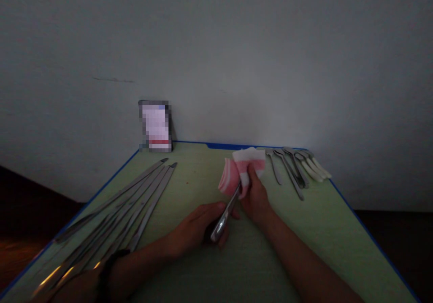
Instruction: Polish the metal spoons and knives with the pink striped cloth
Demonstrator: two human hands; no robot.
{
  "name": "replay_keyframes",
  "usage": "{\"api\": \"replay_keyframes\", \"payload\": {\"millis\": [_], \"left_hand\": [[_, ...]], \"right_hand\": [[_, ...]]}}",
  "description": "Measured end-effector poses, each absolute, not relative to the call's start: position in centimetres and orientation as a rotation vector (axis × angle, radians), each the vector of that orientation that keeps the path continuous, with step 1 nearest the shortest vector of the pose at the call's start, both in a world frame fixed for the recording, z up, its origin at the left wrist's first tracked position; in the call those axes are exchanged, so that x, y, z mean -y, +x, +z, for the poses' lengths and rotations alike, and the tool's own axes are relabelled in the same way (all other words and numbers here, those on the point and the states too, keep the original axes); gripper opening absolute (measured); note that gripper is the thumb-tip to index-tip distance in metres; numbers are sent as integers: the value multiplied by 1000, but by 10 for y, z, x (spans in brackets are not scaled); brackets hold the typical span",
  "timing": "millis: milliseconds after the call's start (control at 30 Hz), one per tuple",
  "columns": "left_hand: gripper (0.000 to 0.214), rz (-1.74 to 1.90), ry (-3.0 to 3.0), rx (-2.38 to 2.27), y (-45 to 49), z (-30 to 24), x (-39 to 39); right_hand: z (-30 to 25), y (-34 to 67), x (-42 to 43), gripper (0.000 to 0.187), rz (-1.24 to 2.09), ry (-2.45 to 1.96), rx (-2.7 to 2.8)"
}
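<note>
My left hand [206, 219] is closed round a piece of metal cutlery [223, 224], its shiny, broad handle end pointing down toward me. The far end of this cutlery is covered, so its kind does not show. A pink and white striped cloth [250, 161] wraps that end, gripped in my right hand [257, 199] with the thumb pressing on top. Both hands are above the middle of the pale green table [199, 276].
Several table knives [149, 199] lie fanned out at the left. Spoons [291, 170] rest at the back right, some with white handles [309, 167]. A phone with a blurred screen [156, 126] leans on the grey wall [257, 68] behind the table's blue edge.
</note>
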State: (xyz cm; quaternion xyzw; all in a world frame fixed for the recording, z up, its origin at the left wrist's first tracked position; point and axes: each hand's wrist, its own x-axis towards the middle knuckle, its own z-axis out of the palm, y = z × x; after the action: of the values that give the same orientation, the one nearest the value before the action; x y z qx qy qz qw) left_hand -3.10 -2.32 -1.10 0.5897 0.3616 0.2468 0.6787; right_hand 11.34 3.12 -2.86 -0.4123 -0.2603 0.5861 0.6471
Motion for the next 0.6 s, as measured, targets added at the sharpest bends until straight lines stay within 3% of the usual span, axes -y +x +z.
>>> {"api": "replay_keyframes", "payload": {"millis": [200,600], "left_hand": [[33,548,1412,-845,-30,-10,23],[26,401,1613,-925,-29,2,28]], "right_hand": [[-21,119,-35,29,1584,-627,349],[-17,121,-35,33,1468,-678,319]]}}
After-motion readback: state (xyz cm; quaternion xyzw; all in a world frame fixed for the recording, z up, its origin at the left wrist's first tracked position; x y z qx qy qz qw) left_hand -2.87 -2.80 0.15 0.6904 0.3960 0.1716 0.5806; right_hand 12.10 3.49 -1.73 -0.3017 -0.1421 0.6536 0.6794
